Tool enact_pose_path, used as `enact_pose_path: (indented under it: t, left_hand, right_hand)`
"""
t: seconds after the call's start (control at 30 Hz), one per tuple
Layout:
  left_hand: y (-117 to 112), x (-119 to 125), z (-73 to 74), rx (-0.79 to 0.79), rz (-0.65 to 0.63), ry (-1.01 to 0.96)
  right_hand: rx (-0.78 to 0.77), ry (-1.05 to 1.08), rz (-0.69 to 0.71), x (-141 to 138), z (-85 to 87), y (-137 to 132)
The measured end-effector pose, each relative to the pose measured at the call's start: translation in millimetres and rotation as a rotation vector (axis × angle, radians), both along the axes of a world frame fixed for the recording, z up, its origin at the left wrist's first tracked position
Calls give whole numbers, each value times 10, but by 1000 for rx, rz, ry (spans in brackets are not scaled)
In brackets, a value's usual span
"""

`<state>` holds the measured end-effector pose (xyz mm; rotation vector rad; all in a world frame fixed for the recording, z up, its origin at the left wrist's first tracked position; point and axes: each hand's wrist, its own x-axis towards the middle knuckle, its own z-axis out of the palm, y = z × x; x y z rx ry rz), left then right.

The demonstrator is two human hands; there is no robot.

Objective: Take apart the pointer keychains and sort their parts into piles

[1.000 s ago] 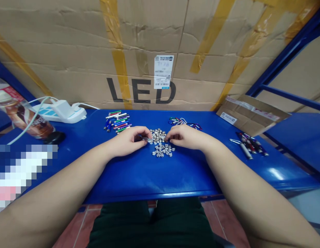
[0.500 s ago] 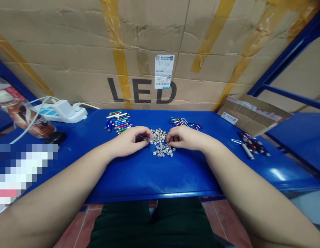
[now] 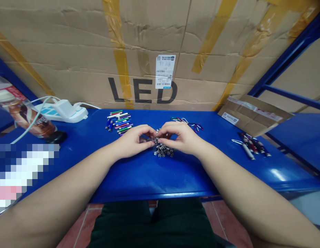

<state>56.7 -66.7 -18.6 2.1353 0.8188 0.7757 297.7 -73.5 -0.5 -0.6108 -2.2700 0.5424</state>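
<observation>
Below the carton's [image 3: 72,41] "LED", left hand [image 3: 131,142] and right hand [image 3: 182,137] pinch their fingers [image 3: 149,130] narrowly on small silver pieces [image 3: 157,140].

The left hand [image 3: 132,141] and right hand [image 3: 182,137] cup together over the middle of the blue tabletop [image 3: 155,182], hiding whatever their fingers hold and the top of the pile of small silver parts [image 3: 163,151], whose shapes are too small to tell. A pixelated block [image 3: 22,172] hides the near left corner of the tabletop. The picture's left edge cuts off a plastic bottle [image 3: 25,117]. The fine print on the carton label [image 3: 165,71] is too small to read, as are the markings on the colored tubes [image 3: 120,122] by the far edge
</observation>
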Motion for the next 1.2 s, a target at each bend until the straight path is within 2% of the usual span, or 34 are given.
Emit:
enact_pose_path:
  t: [0.13, 0.5, 0.7, 0.83, 0.93, 1.0, 1.1, 1.2]
  left_hand:
    - [-20, 10, -8, -97, -2, -48]
    - [-25, 17, -3, -104, 0, -78]
    - [-21, 2, -8, -137, -22, -94]
    - [-24, -1, 8, -111, -36, -97]
    - [-24, -2, 25, -70, -30, -78]
    - [-19, -7, 28, -54, -21, -57]
    - [-2, -20, 18, -39, -2, -24]
    - [17, -29, 2, -36, 6, -18]
  right_hand:
    - [24, -13, -15, 13, 17, -9]
    - [102, -14, 14, 24, 11, 2]
    - [75, -22, -14, 41, 31, -6]
    - [55, -108, -181, 174, 65, 53]
    - [-6, -288, -359, 307, 69, 135]
    - [-75, -407, -398, 363, 56, 182]
    - [-180, -493, -339, 375, 20, 215]
    - [-202, -487, -254, 338, -25, 220]
